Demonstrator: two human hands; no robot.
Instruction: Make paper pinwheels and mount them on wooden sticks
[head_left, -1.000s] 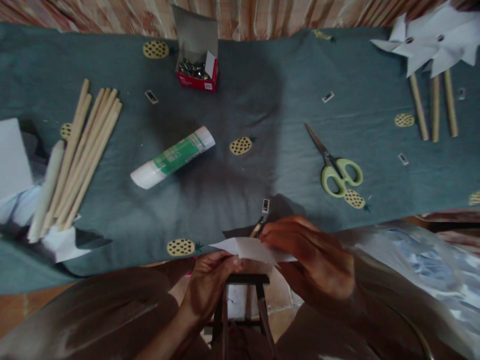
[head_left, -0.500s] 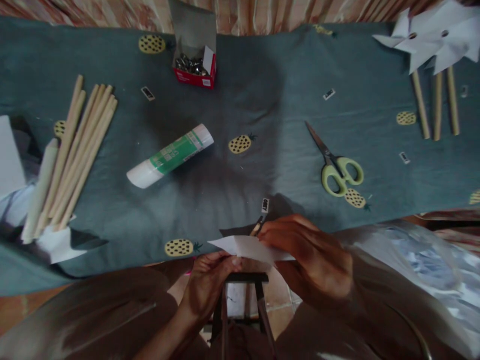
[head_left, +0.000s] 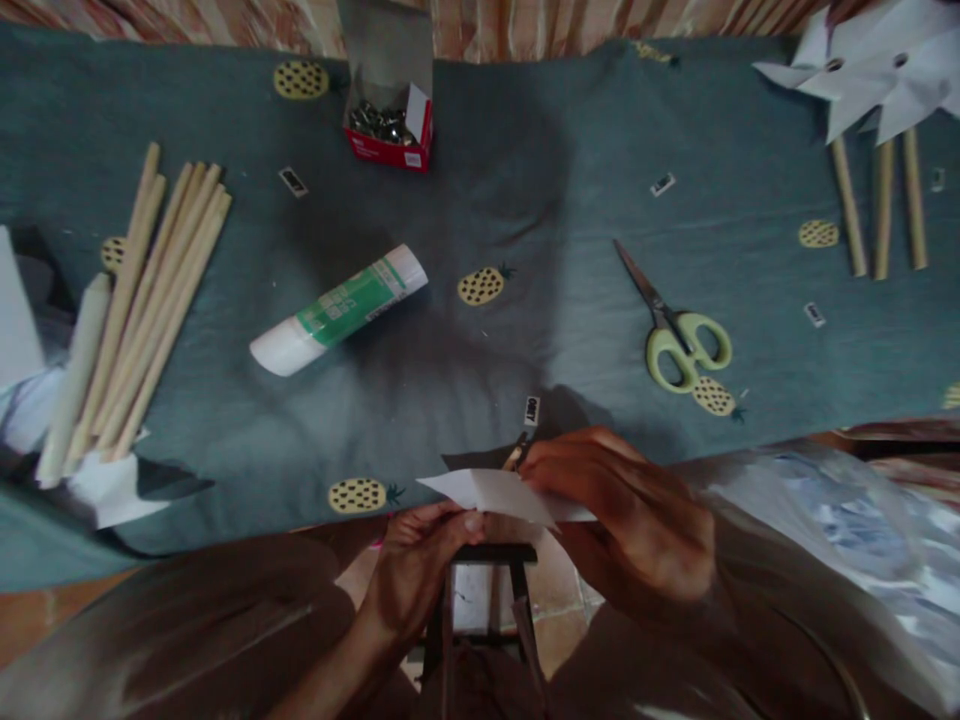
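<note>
A white piece of paper [head_left: 495,494] with a pointed, curling corner is held over the table's near edge. My left hand [head_left: 420,555] pinches its left part between thumb and fingers. My right hand [head_left: 622,510] is closed around its right part, fingers bent over the top. A narrow, dark-tipped thing [head_left: 516,456] shows by my right fingertips; I cannot tell what it is or whether it is held. Beyond my hands lie scissors [head_left: 673,335] with light green handles and a white-and-green glue stick [head_left: 339,310].
Several rolled sticks [head_left: 150,310] lie at the left, near white paper scraps [head_left: 116,490]. An open red box [head_left: 386,150] of small metal pieces stands at the back. White paper pinwheels [head_left: 885,70] on sticks lie at the far right. A stool [head_left: 493,555] stands below my hands.
My right hand has shifted very slightly to the right, still on the paper. My left hand is nearly unchanged. The view has shifted a little; the table things stay in place.
</note>
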